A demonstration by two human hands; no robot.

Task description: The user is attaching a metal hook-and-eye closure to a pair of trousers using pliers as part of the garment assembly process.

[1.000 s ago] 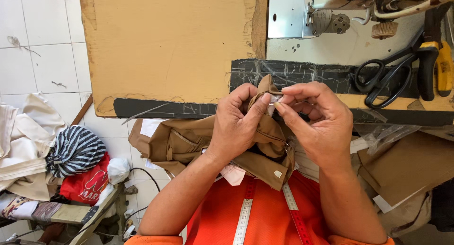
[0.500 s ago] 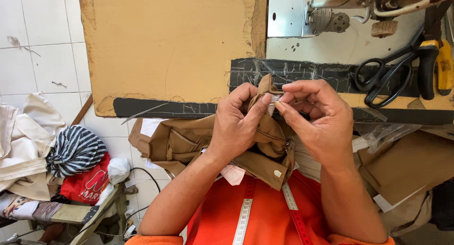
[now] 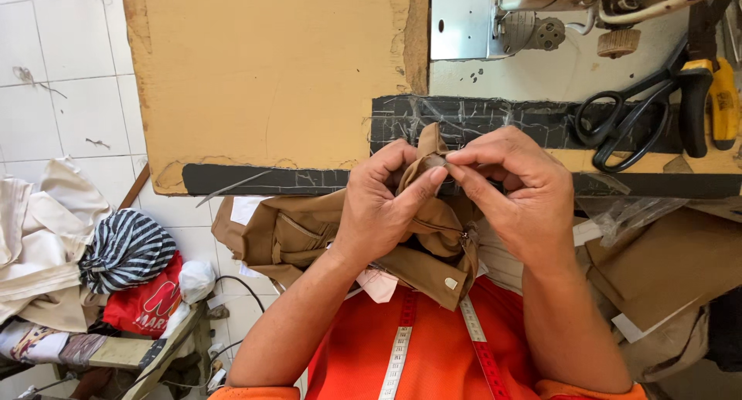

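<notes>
**A:** Your left hand [image 3: 382, 207] is closed around a fold of the brown garment [image 3: 309, 234], with the thumb pressing the cloth up to a peak. Your right hand [image 3: 514, 195] meets it there, thumb and first finger pinched together on the tip of that fold. I cannot tell if a needle or a thread is between them, it is too small to see. The garment hangs just in front of the table edge, over your lap and the orange shirt [image 3: 440, 354].

**B:** So how do I do this step well?

**A:** I think the best is to keep the fold tight with the left hand and let only the right fingertips work. Hold the peak close to the table edge, where the light is good (the loose part of the garment pulls down, so support it on your lap). Do not let the cloth twist between both hands.

**B:** And what is around, counted?

**A:** Relative to the garment: one pair of black scissors [image 3: 626, 118] beyond it to the right on the table, one yellow-handled tool [image 3: 723, 98] beside them, one sewing machine [image 3: 541, 21] further behind. One measuring tape [image 3: 402, 346] hangs on your chest below the garment, its two ends showing. One white button [image 3: 450, 283] on the garment's lower flap. One striped cloth bundle [image 3: 127, 249] far to the left.
</notes>
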